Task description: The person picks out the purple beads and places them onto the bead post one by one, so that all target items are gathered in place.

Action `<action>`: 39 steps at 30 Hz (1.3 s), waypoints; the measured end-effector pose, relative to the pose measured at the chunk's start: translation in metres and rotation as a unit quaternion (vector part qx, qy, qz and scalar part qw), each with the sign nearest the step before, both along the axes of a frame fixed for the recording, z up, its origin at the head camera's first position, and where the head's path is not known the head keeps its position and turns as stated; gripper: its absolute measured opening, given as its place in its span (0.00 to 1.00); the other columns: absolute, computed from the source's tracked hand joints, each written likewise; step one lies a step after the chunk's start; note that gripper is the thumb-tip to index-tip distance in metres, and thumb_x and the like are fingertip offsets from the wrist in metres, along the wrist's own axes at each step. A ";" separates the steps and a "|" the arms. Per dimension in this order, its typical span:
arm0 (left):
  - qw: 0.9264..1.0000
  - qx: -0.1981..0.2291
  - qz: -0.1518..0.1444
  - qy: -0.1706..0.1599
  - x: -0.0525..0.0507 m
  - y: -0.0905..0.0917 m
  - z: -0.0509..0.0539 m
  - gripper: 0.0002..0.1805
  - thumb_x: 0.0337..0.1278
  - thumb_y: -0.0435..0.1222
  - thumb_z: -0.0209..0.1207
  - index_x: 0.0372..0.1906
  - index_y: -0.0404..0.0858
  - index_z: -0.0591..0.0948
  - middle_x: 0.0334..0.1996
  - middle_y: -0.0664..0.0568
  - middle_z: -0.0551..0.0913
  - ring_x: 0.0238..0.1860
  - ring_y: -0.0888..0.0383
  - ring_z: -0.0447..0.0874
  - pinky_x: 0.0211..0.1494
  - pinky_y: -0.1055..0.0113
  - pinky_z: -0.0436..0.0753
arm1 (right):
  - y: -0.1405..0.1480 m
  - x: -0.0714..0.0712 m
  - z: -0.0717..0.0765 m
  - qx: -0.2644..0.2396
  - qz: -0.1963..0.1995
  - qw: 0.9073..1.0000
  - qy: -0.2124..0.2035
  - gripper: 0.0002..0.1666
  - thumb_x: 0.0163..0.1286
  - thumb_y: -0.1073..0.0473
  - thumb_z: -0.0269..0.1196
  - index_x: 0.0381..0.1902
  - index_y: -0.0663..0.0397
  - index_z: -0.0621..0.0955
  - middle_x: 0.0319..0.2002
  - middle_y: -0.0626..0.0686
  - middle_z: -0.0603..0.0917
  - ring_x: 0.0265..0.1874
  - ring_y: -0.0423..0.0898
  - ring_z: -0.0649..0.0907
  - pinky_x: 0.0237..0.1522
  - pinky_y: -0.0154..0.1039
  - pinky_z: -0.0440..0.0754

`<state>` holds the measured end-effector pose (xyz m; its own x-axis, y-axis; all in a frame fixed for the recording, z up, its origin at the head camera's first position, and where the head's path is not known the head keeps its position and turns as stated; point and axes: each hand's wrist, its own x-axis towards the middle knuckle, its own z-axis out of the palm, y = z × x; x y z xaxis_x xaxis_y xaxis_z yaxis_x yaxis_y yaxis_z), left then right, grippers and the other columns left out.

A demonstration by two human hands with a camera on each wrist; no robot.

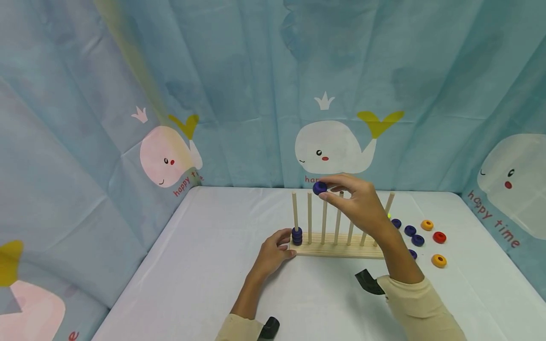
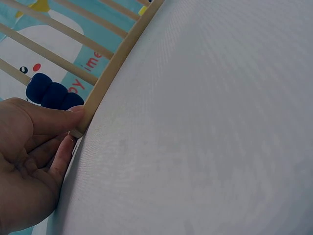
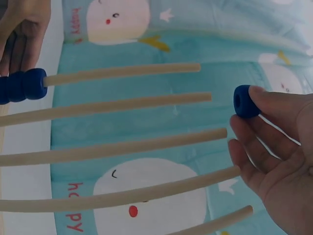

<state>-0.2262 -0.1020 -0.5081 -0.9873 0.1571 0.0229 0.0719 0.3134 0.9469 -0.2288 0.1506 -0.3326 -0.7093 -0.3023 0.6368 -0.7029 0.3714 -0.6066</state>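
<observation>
A wooden base [image 1: 341, 251] carries a row of upright pegs. Several dark blue rings [image 1: 296, 236] are stacked on its leftmost peg, also in the left wrist view as blue rings [image 2: 54, 93]. My left hand [image 1: 272, 253] grips the base's left end, thumb on the front edge [image 2: 39, 147]. Between thumb and fingertips my right hand [image 1: 358, 201] pinches a blue ring [image 1: 319, 188], held above the pegs. The right wrist view has this ring [image 3: 246, 102] off the peg tips, its hole facing them, and the hand [image 3: 279, 147] beside it.
Right of the base lie loose blue rings [image 1: 417, 240], orange rings [image 1: 439, 260] and a red ring [image 1: 439, 237] on the white table [image 1: 192, 265]. A bit of yellow shows behind the right forearm. A blue curtain [image 1: 247, 94] with whales hangs behind.
</observation>
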 end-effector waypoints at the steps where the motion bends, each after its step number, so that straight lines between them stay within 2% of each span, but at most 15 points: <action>1: 1.000 0.001 0.000 0.001 0.000 0.000 0.000 0.36 0.58 0.27 0.71 0.73 0.40 0.77 0.68 0.42 0.81 0.69 0.45 0.80 0.73 0.55 0.82 | -0.001 0.000 0.000 0.000 0.001 1.000 -0.001 0.20 0.70 0.64 0.73 0.60 0.52 0.87 0.50 0.47 0.90 0.48 0.41 0.87 0.49 0.27 0.85; 7: 1.000 -0.002 0.000 0.002 -0.001 0.000 0.001 0.36 0.58 0.27 0.71 0.73 0.39 0.77 0.68 0.42 0.81 0.69 0.45 0.81 0.72 0.55 0.82 | -0.010 -0.001 0.001 0.001 0.004 1.000 -0.004 0.20 0.70 0.63 0.74 0.59 0.51 0.88 0.49 0.46 0.91 0.47 0.41 0.88 0.45 0.29 0.84; 14: 1.000 -0.005 0.003 -0.001 0.001 0.000 0.002 0.35 0.58 0.27 0.71 0.73 0.39 0.77 0.67 0.42 0.82 0.68 0.45 0.81 0.72 0.55 0.83 | -0.020 -0.002 0.003 0.006 0.014 1.000 -0.007 0.21 0.69 0.63 0.74 0.59 0.53 0.88 0.51 0.48 0.91 0.50 0.44 0.89 0.55 0.48 0.89; 19: 1.000 -0.004 0.002 -0.001 0.001 0.000 0.002 0.36 0.57 0.27 0.71 0.73 0.39 0.77 0.67 0.42 0.82 0.68 0.45 0.81 0.72 0.55 0.83 | -0.026 -0.006 0.000 0.018 0.014 1.000 0.008 0.20 0.68 0.63 0.75 0.58 0.55 0.88 0.50 0.50 0.92 0.48 0.46 0.89 0.47 0.41 0.87; 23: 1.000 -0.008 0.002 0.000 0.000 0.001 0.002 0.36 0.57 0.27 0.71 0.72 0.39 0.77 0.67 0.42 0.82 0.68 0.45 0.81 0.72 0.55 0.82 | -0.030 -0.007 -0.002 0.035 0.005 0.999 0.017 0.20 0.68 0.62 0.75 0.58 0.55 0.88 0.50 0.51 0.92 0.49 0.46 0.90 0.44 0.40 0.86; 27: 1.000 -0.011 0.003 0.002 0.000 0.001 0.001 0.35 0.57 0.27 0.70 0.72 0.41 0.78 0.67 0.44 0.83 0.68 0.46 0.81 0.72 0.54 0.82 | -0.034 -0.007 -0.001 0.050 0.001 0.999 0.009 0.19 0.70 0.61 0.74 0.58 0.55 0.88 0.53 0.52 0.91 0.53 0.48 0.89 0.50 0.42 0.88; 32: 1.000 -0.008 0.000 0.007 0.000 0.000 0.000 0.35 0.58 0.28 0.71 0.73 0.40 0.77 0.67 0.43 0.82 0.69 0.46 0.81 0.73 0.54 0.82 | -0.039 -0.008 -0.002 0.056 0.007 0.998 0.003 0.19 0.70 0.62 0.73 0.58 0.57 0.88 0.55 0.54 0.91 0.57 0.51 0.88 0.59 0.52 0.88; 39: 1.000 -0.007 -0.004 0.011 0.000 0.000 0.000 0.35 0.58 0.28 0.71 0.72 0.40 0.77 0.67 0.43 0.82 0.69 0.46 0.81 0.73 0.54 0.81 | -0.042 -0.011 -0.001 0.055 0.012 0.998 0.000 0.18 0.70 0.62 0.73 0.56 0.57 0.89 0.54 0.54 0.91 0.57 0.51 0.89 0.59 0.52 0.89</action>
<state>-0.2262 -0.1018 -0.5083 -0.9852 0.1664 0.0421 0.0952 0.3260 0.9405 -0.2398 0.1090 -0.3331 -0.7014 -0.3867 0.5987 -0.7120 0.4189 -0.5636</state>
